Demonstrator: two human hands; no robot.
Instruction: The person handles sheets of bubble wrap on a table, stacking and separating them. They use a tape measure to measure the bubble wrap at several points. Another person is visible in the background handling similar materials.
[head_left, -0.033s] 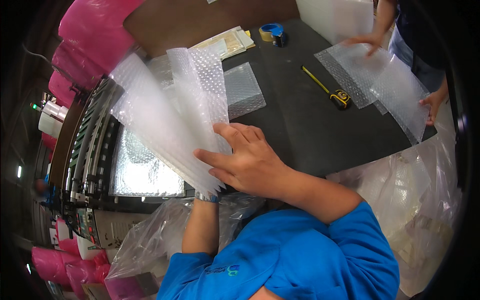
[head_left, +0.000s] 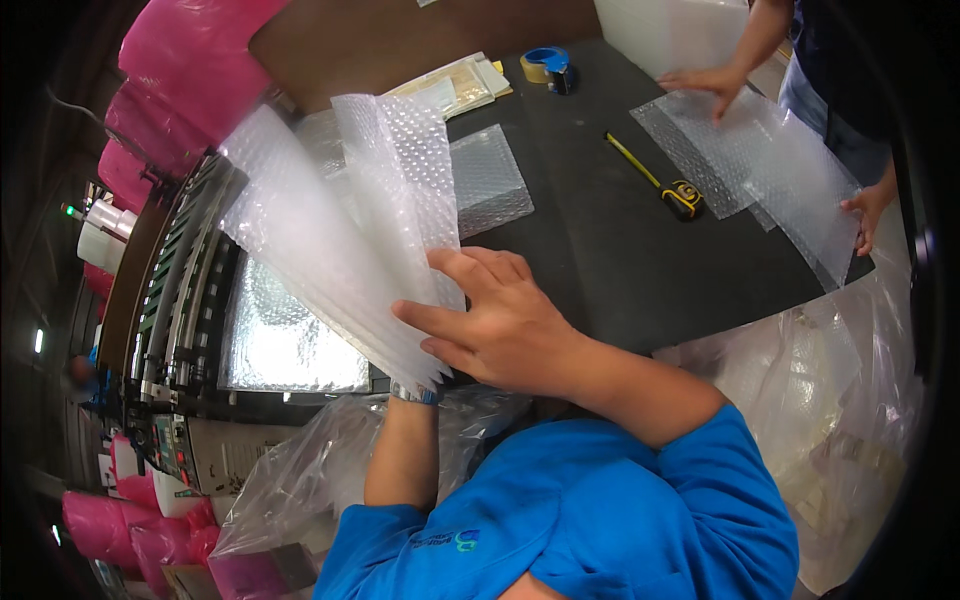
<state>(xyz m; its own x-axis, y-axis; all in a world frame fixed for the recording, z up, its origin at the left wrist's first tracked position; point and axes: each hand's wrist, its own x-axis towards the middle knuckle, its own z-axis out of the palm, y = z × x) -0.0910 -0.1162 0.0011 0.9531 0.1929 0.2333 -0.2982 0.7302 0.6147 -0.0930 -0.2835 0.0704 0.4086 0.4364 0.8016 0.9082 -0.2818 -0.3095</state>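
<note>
A fanned stack of clear bubble wrap sheets (head_left: 310, 225) stands tilted above the left part of the dark table. My right hand (head_left: 505, 325) is open, its fingers spread and touching the stack's right edge near the lower end. The stack covers my left hand; only its wrist with a metal-banded watch (head_left: 422, 394) shows below the sheets, so its fingers are hidden. Under the stack lies a shiny silvery bubble sheet (head_left: 290, 340). Just beyond my right hand rests a flat piece of bubble wrap (head_left: 490, 185).
A yellow-black tape measure (head_left: 683, 200), partly extended, lies on the dark table (head_left: 590, 270). Farther back are a blue tape dispenser (head_left: 546, 66) and papers (head_left: 465, 88). At right, a co-worker's hands (head_left: 708, 84) touch overlapping bubble wrap pieces (head_left: 800, 185). A roller machine (head_left: 185, 280) borders the left.
The co-worker's far hand has shifted slightly left over the bubble wrap. My hands and the stack look unchanged.
</note>
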